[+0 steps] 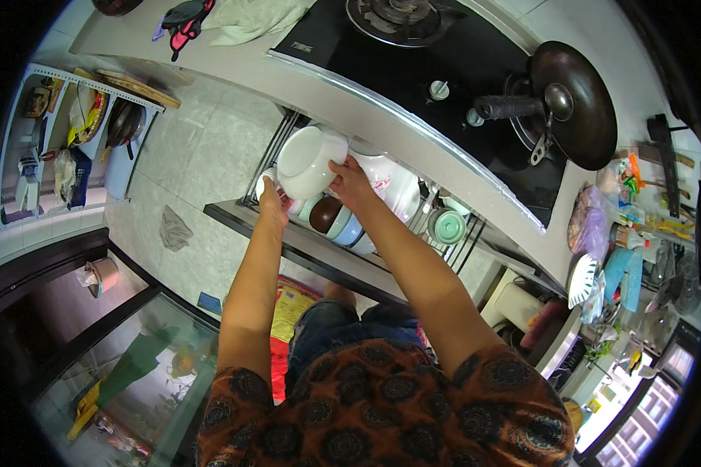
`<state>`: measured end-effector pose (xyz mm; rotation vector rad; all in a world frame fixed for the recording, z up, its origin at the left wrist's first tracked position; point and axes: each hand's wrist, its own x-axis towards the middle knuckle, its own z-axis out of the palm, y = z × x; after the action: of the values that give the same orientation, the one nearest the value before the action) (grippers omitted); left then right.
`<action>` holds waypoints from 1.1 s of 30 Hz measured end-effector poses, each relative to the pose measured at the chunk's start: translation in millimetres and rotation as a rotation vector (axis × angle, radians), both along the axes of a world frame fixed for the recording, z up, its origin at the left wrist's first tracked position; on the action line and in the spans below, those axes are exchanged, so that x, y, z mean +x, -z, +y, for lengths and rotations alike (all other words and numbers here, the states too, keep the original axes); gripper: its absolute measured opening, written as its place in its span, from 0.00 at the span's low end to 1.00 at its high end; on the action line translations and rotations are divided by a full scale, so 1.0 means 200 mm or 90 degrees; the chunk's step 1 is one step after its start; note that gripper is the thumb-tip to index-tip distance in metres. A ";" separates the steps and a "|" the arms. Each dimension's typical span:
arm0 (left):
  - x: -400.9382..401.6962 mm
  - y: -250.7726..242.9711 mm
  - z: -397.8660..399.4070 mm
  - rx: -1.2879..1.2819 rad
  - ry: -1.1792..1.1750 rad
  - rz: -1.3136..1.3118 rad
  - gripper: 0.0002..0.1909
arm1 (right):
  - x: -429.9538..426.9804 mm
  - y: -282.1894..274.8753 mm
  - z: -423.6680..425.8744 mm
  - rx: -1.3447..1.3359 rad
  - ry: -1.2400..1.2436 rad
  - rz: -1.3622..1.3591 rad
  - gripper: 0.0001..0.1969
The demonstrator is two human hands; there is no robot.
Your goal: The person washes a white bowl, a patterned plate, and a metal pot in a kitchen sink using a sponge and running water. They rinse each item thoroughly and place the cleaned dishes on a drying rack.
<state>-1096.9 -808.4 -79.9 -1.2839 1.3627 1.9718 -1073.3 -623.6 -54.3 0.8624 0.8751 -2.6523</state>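
Note:
A large white bowl (312, 160) is tilted over the pull-out wire drawer basket (271, 157), its base turned up to the left. My right hand (353, 184) grips its right side, thumb on the outer wall. My left hand (274, 204) is at the basket's left end, with its thumb against a small ribbed white bowl (265, 178) and its fingers curled beside the large bowl's lower edge. Below stand a brown bowl (326, 215), a light blue bowl (347, 229) and a white pot or basin with red marks (374, 169). A green lidded dish (447, 226) sits farther right.
The countertop edge (420, 154) overhangs the basket's far side. On the black gas hob (385, 70) rests a wok (590, 111) with a ladle (555, 117). The dark-edged drawer front (315, 262) stands before my legs. A grey cloth (175, 229) lies on the floor.

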 end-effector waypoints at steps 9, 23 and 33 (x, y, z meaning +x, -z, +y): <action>-0.03 0.12 0.05 0.053 0.149 0.014 0.12 | 0.49 -0.23 0.28 0.010 -0.047 -0.014 0.17; -0.19 0.12 0.07 0.104 -0.014 0.096 0.13 | 0.25 -0.14 0.20 0.018 0.030 0.011 0.13; -0.11 0.09 0.13 0.090 0.103 0.114 0.16 | -0.17 0.22 -0.04 0.147 0.182 -0.010 0.18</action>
<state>-1118.1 -782.0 -97.2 -0.9227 1.3353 2.0670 -1106.5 -630.6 -98.0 1.1382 1.1483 -2.8152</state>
